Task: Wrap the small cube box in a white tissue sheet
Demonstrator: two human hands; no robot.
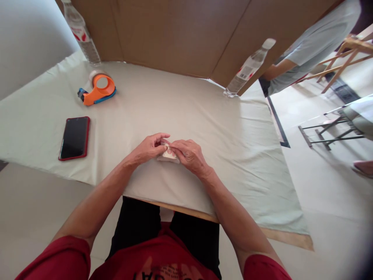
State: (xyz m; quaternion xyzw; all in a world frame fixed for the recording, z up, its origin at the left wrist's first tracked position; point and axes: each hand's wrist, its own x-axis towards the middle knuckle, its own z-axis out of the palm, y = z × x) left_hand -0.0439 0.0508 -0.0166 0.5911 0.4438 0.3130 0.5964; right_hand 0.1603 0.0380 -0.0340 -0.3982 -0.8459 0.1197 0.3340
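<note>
Near the front edge of the cloth-covered table, a small white piece with red print [169, 153], like a card or a small packet, lies between my two hands. A pale, flat part shows under its near edge; I cannot make out whether it belongs to the same thing. My left hand [150, 148] holds its left side, the thumb on top and the fingers bent behind. On its right upper corner, my right hand [190, 154] pinches with thumb and fingers. Part of the piece is hidden under the fingers.
A phone with a red case [75, 138] and an orange tape dispenser [100, 90] lie at the left. Water bottles stand at back left [83, 37] and back right [249, 70] by a cardboard panel [175, 35]. Another person's arm [281, 69] shows beyond the right side.
</note>
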